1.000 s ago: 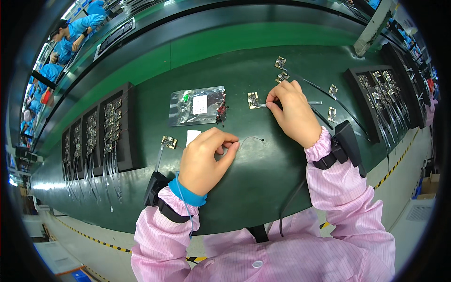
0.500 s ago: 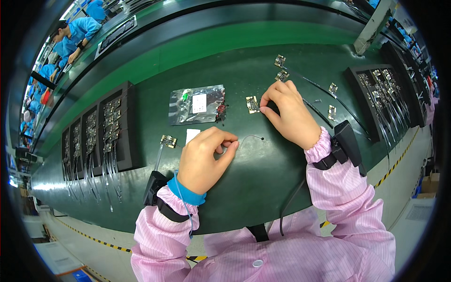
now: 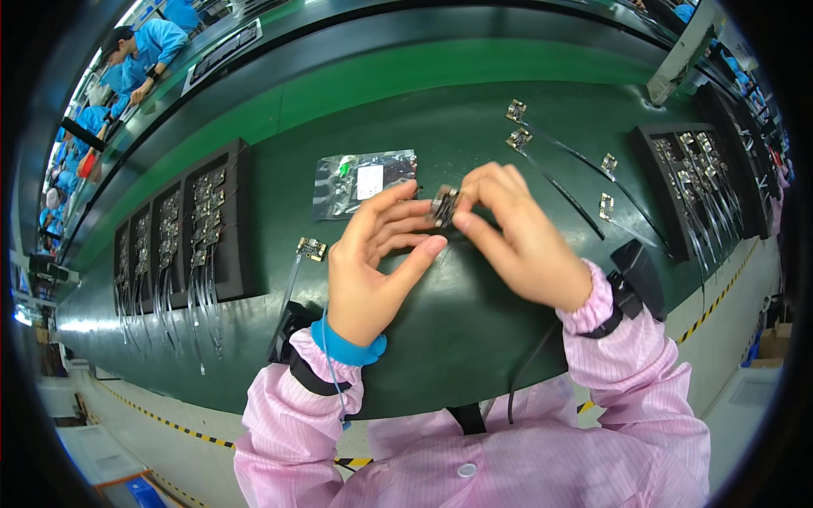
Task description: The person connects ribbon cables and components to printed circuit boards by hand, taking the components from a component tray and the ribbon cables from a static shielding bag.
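Note:
My right hand (image 3: 521, 241) pinches a small circuit board (image 3: 443, 206) by its right edge, between thumb and fingertips, lifted off the table and tilted. Facing it from the left is my left hand (image 3: 370, 254), its fingers spread apart and curved, their tips beside the board's left edge. Whether those fingertips touch the board I cannot tell. A faint thin wire shows below the left thumb, too unclear to follow. Behind the hands lies a clear plastic bag (image 3: 339, 188) with a white label, its right part partly hidden by my left fingers.
A circuit board with a flat cable (image 3: 312, 249) lies beside my left wrist. More boards with cables (image 3: 519, 140) lie at the right. Black foam trays (image 3: 237, 254) (image 3: 648, 152) full of cabled boards stand at both sides. A co-worker in blue (image 3: 152, 46) sits far left.
My right hand has picked the circuit board up from the table and brought it left and nearer. The left hand has gone from a pinch on a thin wire to spread fingers beside the board.

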`<action>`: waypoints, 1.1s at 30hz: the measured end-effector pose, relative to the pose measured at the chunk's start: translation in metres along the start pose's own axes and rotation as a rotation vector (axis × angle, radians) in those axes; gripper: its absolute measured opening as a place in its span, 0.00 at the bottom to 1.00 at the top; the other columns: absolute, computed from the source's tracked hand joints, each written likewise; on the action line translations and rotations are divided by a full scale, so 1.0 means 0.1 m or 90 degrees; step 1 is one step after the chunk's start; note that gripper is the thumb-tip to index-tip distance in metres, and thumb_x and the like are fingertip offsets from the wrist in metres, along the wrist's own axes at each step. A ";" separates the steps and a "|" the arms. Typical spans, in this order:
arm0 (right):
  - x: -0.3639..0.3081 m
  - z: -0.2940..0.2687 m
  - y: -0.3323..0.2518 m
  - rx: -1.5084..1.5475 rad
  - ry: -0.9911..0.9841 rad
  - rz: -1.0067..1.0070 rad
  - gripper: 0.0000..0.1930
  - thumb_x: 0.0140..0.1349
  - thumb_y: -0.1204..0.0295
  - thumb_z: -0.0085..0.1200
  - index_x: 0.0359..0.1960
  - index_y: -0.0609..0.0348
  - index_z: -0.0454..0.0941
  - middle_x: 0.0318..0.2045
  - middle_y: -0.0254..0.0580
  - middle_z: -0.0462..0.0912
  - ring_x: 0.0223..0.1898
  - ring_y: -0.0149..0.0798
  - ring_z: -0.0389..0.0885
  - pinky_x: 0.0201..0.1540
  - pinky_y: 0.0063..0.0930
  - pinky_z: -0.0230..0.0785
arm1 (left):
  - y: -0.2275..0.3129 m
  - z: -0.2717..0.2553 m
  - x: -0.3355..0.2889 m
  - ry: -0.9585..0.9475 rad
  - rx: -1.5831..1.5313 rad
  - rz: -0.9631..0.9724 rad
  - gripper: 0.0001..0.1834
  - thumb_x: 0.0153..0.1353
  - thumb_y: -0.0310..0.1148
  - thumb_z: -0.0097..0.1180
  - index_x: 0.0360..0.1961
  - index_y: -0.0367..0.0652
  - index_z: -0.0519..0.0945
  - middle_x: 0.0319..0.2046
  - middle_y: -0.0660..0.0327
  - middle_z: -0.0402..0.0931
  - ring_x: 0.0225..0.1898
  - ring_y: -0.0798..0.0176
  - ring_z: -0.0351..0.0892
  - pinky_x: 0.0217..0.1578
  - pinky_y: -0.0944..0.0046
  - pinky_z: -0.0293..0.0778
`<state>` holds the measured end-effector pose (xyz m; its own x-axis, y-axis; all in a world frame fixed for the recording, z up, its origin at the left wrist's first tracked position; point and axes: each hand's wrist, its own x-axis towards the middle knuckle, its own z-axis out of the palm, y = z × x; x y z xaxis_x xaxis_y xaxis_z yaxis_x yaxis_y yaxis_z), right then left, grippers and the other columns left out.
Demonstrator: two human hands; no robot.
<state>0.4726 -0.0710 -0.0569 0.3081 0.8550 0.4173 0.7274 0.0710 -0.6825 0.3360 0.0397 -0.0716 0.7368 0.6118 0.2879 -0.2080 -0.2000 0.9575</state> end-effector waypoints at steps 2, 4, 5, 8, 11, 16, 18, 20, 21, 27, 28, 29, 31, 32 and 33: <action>-0.03 0.06 -0.08 0.062 -0.014 -0.002 0.04 0.55 0.76 0.51 0.30 0.63 0.70 0.33 0.45 0.70 0.39 0.45 0.66 0.43 0.32 0.60 | 0.05 -0.03 -0.01 -0.001 -0.070 -0.063 0.21 0.54 0.17 0.55 0.50 0.30 0.68 0.34 0.53 0.77 0.35 0.65 0.79 0.37 0.70 0.75; -0.02 0.01 -0.11 0.150 -0.048 0.033 0.06 0.56 0.74 0.52 0.30 0.64 0.72 0.31 0.42 0.71 0.35 0.38 0.69 0.39 0.28 0.62 | 0.09 -0.06 -0.01 0.018 -0.166 -0.133 0.15 0.55 0.19 0.54 0.45 0.30 0.70 0.32 0.54 0.77 0.34 0.67 0.77 0.37 0.70 0.74; 0.03 -0.04 -0.08 0.211 -0.083 0.072 0.07 0.56 0.72 0.54 0.29 0.64 0.74 0.29 0.39 0.72 0.33 0.34 0.70 0.36 0.26 0.63 | 0.08 -0.13 -0.02 0.026 -0.159 -0.136 0.15 0.55 0.19 0.54 0.45 0.30 0.70 0.32 0.54 0.77 0.34 0.67 0.77 0.37 0.70 0.74; 0.06 -0.21 0.06 0.134 -0.067 0.219 0.05 0.53 0.74 0.56 0.30 0.62 0.78 0.24 0.35 0.75 0.27 0.28 0.70 0.33 0.22 0.64 | 0.09 -0.24 0.05 0.007 -0.089 -0.156 0.12 0.58 0.24 0.51 0.43 0.31 0.73 0.30 0.58 0.76 0.27 0.71 0.73 0.28 0.73 0.69; 0.00 -0.11 0.18 0.051 -0.081 0.116 0.06 0.50 0.75 0.57 0.30 0.61 0.78 0.25 0.37 0.76 0.29 0.34 0.71 0.36 0.26 0.65 | 0.04 -0.31 0.06 -0.051 -0.090 -0.187 0.11 0.59 0.23 0.52 0.43 0.31 0.74 0.31 0.61 0.75 0.27 0.73 0.73 0.28 0.75 0.69; -0.08 0.07 0.15 -0.042 -0.156 -0.044 0.08 0.46 0.77 0.58 0.31 0.57 0.76 0.33 0.39 0.70 0.40 0.42 0.67 0.45 0.32 0.63 | 0.05 -0.28 0.05 -0.084 -0.076 -0.224 0.11 0.59 0.23 0.51 0.42 0.31 0.74 0.30 0.62 0.74 0.25 0.74 0.72 0.28 0.75 0.68; -0.09 0.11 0.17 -0.071 -0.177 -0.068 0.06 0.48 0.78 0.56 0.28 0.58 0.74 0.34 0.38 0.69 0.40 0.42 0.66 0.45 0.33 0.62 | 0.04 -0.28 0.05 -0.089 -0.070 -0.226 0.11 0.59 0.23 0.51 0.43 0.31 0.74 0.30 0.62 0.74 0.25 0.74 0.72 0.28 0.75 0.69; -0.11 0.15 0.18 -0.084 -0.172 -0.081 0.05 0.49 0.78 0.55 0.28 0.59 0.73 0.34 0.38 0.68 0.39 0.42 0.66 0.45 0.33 0.61 | 0.02 -0.28 0.05 -0.088 -0.052 -0.226 0.11 0.59 0.22 0.50 0.43 0.30 0.74 0.31 0.61 0.75 0.26 0.74 0.72 0.28 0.75 0.69; -0.11 0.17 0.18 -0.098 -0.167 -0.094 0.05 0.50 0.78 0.54 0.27 0.59 0.72 0.34 0.39 0.68 0.39 0.42 0.66 0.44 0.33 0.61 | 0.00 -0.28 0.04 -0.087 -0.051 -0.226 0.11 0.59 0.22 0.50 0.43 0.30 0.74 0.31 0.61 0.75 0.26 0.74 0.72 0.28 0.75 0.69; -0.09 0.16 0.16 -0.076 -0.118 -0.047 0.06 0.49 0.78 0.54 0.29 0.60 0.71 0.35 0.39 0.68 0.40 0.43 0.65 0.45 0.33 0.60 | 0.02 -0.22 0.03 -0.049 0.014 -0.222 0.11 0.58 0.21 0.51 0.42 0.30 0.73 0.34 0.58 0.75 0.27 0.72 0.73 0.30 0.74 0.70; -0.08 0.13 0.15 -0.076 -0.118 -0.047 0.06 0.49 0.78 0.54 0.29 0.60 0.71 0.35 0.39 0.68 0.40 0.43 0.65 0.45 0.33 0.60 | 0.00 -0.21 0.03 -0.053 0.031 -0.184 0.10 0.58 0.21 0.50 0.41 0.30 0.73 0.35 0.58 0.75 0.28 0.72 0.73 0.30 0.75 0.70; -0.07 0.10 0.13 -0.064 -0.141 -0.058 0.07 0.49 0.78 0.55 0.30 0.60 0.71 0.35 0.39 0.68 0.41 0.43 0.65 0.45 0.33 0.60 | -0.01 -0.21 0.02 -0.055 0.049 -0.146 0.09 0.58 0.21 0.50 0.40 0.31 0.74 0.35 0.58 0.75 0.28 0.72 0.73 0.30 0.75 0.70; -0.07 0.09 0.13 -0.049 -0.165 -0.070 0.08 0.48 0.78 0.56 0.30 0.60 0.71 0.35 0.39 0.68 0.41 0.43 0.65 0.45 0.33 0.60 | -0.02 -0.24 0.02 -0.066 0.069 -0.153 0.08 0.58 0.21 0.51 0.39 0.32 0.75 0.33 0.61 0.76 0.27 0.73 0.74 0.28 0.75 0.71; -0.09 0.09 0.14 -0.057 -0.175 -0.069 0.08 0.48 0.77 0.56 0.30 0.59 0.71 0.35 0.39 0.68 0.42 0.43 0.65 0.45 0.33 0.60 | -0.01 -0.25 0.03 -0.079 0.086 -0.158 0.07 0.57 0.21 0.52 0.37 0.33 0.76 0.31 0.63 0.76 0.27 0.74 0.75 0.27 0.76 0.72; -0.11 0.10 0.14 -0.065 -0.184 -0.068 0.09 0.47 0.77 0.57 0.30 0.59 0.72 0.35 0.39 0.68 0.42 0.43 0.65 0.46 0.33 0.60 | -0.01 -0.25 0.02 -0.080 0.086 -0.159 0.07 0.57 0.21 0.52 0.37 0.33 0.76 0.31 0.63 0.76 0.27 0.74 0.75 0.27 0.76 0.72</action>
<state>0.4735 -0.0739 -0.0770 0.0508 0.9572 0.2850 0.8083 0.1282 -0.5746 0.3216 0.0609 -0.0711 0.8296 0.5574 0.0315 0.0703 -0.1603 0.9846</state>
